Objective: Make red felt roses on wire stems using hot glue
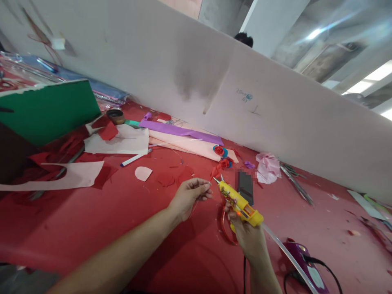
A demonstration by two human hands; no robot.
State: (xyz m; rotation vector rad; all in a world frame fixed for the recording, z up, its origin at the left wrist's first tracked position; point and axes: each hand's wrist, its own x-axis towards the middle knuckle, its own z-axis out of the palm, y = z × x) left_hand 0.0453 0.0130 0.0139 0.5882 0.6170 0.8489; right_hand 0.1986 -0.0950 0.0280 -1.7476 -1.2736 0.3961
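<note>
My left hand is pinched closed on a thin stem, and a small red paper piece shows just beyond the fingertips. Wrapped around a yellow glue gun, my right hand points its metal nozzle at that red piece, very close to the left fingers. A long clear glue stick sticks out of the gun's back end. Red paper roses with blue backing lie just past the nozzle. Under the gun are red-handled scissors, partly hidden by my right hand.
A phone lies right of the gun, near crumpled pink paper. A purple power strip with cables is at lower right. Paper scraps, a marker and a green box are left. A white partition stands behind.
</note>
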